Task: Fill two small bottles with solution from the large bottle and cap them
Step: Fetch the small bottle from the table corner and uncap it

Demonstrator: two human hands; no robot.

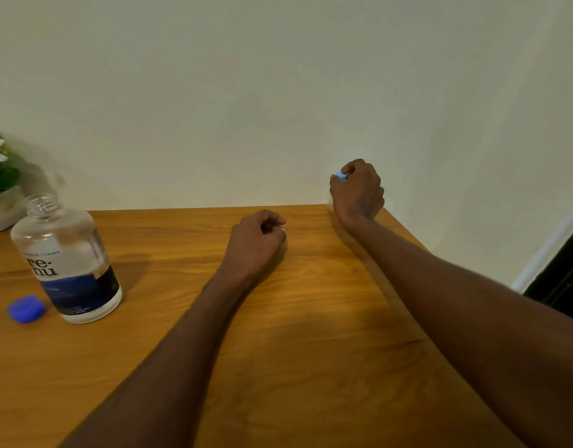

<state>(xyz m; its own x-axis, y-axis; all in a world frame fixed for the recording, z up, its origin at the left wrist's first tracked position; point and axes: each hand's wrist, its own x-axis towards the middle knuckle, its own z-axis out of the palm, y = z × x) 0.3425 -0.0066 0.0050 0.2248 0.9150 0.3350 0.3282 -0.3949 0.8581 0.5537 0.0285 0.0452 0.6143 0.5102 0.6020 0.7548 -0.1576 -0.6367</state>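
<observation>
right hand (357, 192): blurred; hides what the blue cap (341, 176) sits on, we think.
plant (0, 169): cut by left edge.

Large bottle (67, 258), standing uncapped near the left edge of the wooden table (311, 318). Its label carries the only legible text. On the white upper part of the label, large dark lettering in two lines reads "re·" above "nu". Above this runs a small line of pale blue capitals, too blurred to read with certainty. The dark blue lower band of the label bears fine white print, also illegible.
</observation>
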